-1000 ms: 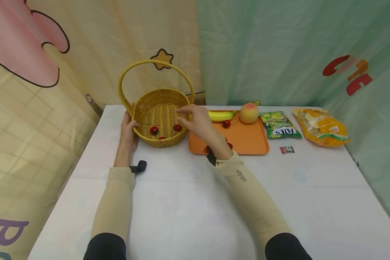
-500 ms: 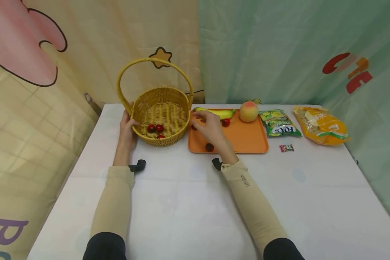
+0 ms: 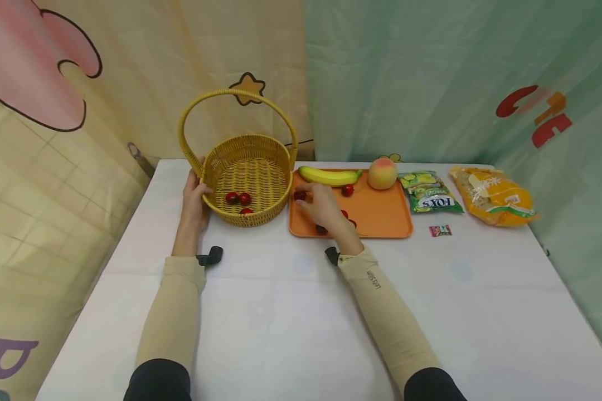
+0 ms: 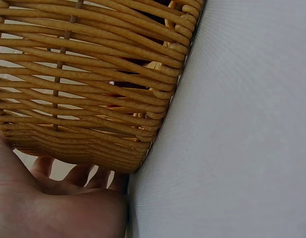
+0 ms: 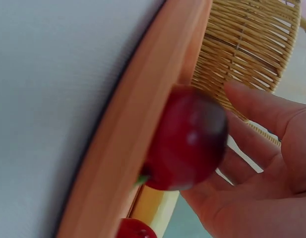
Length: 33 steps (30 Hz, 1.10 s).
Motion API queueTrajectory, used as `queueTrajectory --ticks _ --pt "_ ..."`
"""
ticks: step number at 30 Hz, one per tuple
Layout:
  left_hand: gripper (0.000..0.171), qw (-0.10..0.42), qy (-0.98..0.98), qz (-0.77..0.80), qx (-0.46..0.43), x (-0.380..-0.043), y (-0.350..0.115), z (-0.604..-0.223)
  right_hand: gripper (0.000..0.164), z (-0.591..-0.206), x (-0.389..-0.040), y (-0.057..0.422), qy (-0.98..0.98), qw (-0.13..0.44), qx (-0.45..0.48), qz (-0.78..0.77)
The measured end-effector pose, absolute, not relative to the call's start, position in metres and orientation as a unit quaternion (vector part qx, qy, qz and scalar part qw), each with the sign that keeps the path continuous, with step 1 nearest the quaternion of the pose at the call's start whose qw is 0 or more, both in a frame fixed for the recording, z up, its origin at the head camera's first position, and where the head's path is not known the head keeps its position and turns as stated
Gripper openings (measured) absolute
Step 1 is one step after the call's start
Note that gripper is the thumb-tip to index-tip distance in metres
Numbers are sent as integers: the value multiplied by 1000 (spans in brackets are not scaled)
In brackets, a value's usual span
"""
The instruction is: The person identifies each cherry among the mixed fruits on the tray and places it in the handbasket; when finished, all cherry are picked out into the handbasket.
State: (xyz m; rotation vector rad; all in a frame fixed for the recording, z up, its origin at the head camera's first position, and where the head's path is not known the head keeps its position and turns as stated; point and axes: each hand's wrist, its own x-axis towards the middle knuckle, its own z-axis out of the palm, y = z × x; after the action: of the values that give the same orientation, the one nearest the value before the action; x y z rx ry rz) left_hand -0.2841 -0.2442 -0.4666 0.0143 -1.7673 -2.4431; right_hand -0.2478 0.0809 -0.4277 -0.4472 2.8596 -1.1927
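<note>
My left hand (image 3: 193, 203) grips the left side of a yellow wicker basket (image 3: 248, 220), thumb at the rim and fingers against the outer wall. In the left wrist view the woven wall (image 4: 78, 89) rests against the palm. Several red cherries (image 3: 232, 198) lie inside the basket. My right hand (image 3: 323, 209) is low over the left part of an orange tray (image 3: 381, 214), its fingertips around a dark cherry (image 3: 299, 195). In the right wrist view a nearer cherry (image 5: 192, 141) hides the fingertips; the thumb stands apart from the fingers.
On the tray lie a banana (image 3: 331, 176), a peach (image 3: 383, 173) and other cherries (image 3: 348, 190). Right of it are a green snack packet (image 3: 430, 192), an orange bag (image 3: 494, 196) and a small candy (image 3: 440, 230). A curtain hangs behind the white table (image 3: 266, 323).
My right hand has left the basket, moving right and down to the tray's left part. A cherry it released has rolled beside another in the basket. My left hand stays on the basket.
</note>
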Motion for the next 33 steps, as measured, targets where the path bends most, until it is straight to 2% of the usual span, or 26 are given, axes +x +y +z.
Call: queueTrajectory --ticks 15,25,28,33 --pt "84 60 -593 -803 11 -283 -244 -466 25 -437 -251 83 908 47 -217 -355" --pt "85 58 -586 -808 8 -282 -244 -466 27 -437 -252 89 900 55 -214 -376" --pt "85 62 -587 -807 5 -282 -244 -465 27 -432 -253 95 892 37 -199 -403" --pt "85 65 -585 -809 1 -283 -244 -465 27 -417 -251 107 879 -26 -160 -449"
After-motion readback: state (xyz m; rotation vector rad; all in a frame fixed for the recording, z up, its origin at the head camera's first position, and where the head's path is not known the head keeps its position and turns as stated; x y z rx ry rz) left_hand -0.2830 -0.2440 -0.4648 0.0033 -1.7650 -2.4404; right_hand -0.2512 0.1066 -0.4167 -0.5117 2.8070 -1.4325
